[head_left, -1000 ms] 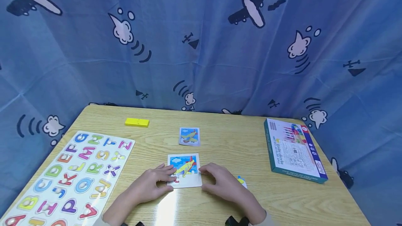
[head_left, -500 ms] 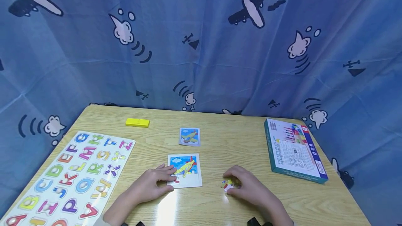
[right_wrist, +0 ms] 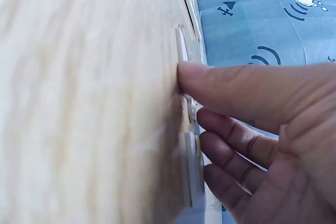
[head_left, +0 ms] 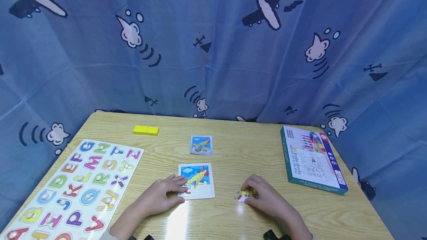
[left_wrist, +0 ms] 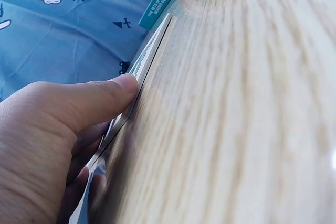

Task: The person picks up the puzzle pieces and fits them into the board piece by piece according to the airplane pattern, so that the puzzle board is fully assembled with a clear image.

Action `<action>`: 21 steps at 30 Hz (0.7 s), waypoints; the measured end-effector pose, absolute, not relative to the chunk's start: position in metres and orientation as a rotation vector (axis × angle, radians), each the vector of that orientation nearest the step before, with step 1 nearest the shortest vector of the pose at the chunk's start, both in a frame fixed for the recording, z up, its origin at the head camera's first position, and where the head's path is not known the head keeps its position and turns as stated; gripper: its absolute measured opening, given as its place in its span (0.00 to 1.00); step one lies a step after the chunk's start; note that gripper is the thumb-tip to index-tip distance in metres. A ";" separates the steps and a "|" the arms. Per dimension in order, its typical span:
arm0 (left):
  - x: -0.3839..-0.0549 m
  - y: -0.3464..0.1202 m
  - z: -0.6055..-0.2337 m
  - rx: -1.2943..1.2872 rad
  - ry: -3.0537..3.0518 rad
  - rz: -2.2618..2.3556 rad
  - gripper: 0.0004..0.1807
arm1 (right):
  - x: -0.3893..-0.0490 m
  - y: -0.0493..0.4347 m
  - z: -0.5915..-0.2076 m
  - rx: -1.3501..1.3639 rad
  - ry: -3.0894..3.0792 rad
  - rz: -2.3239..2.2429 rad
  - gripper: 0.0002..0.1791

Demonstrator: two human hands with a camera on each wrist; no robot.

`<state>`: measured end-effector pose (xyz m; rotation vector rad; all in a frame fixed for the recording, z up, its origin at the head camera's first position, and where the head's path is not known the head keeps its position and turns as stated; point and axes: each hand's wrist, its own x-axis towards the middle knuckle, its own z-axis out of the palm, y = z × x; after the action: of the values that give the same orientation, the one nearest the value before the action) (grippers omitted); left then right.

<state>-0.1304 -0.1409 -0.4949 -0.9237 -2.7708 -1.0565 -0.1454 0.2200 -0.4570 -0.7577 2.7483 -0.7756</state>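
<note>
A puzzle board [head_left: 203, 192] in a white frame, its upper part filled with a yellow airplane picture, lies flat on the table. My left hand [head_left: 163, 193] holds it at the front left corner, fingers over its left side. In the left wrist view, the thumb [left_wrist: 118, 92] presses against the board's edge. Right of the board, my right hand [head_left: 265, 195] pinches a small puzzle piece [head_left: 242, 197] at the tabletop. The right wrist view has its thumb [right_wrist: 197, 74] on that piece, other fingers curled beside more stacked pieces [right_wrist: 190, 166]; the index fingertip is hidden there.
Behind the board lies a small airplane picture card [head_left: 201, 145]. A yellow block [head_left: 145, 130] sits at the back left, an alphabet knob board [head_left: 80, 180] along the left. A teal-edged box [head_left: 311, 160] lies at the right; a blue curtain [head_left: 213, 47] hangs behind the table.
My right hand has left the board's right edge and moved right to the loose pieces, where its fingers have shifted slightly. The left hand and the board have stayed in place.
</note>
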 end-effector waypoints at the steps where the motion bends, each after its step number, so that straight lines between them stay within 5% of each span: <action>1: -0.130 -0.141 -0.495 -0.925 -2.769 -1.055 0.16 | -0.145 0.219 -0.457 -0.753 2.754 -0.777 0.10; 21: -0.131 -0.141 -0.494 -0.931 -2.785 -1.054 0.16 | -0.142 0.176 -0.448 -0.879 2.711 -0.912 0.10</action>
<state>-0.1310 -0.1409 -0.4940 -0.9313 -2.7848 -1.0537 -0.1417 0.1760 -0.4482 -0.8787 2.7109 -0.9122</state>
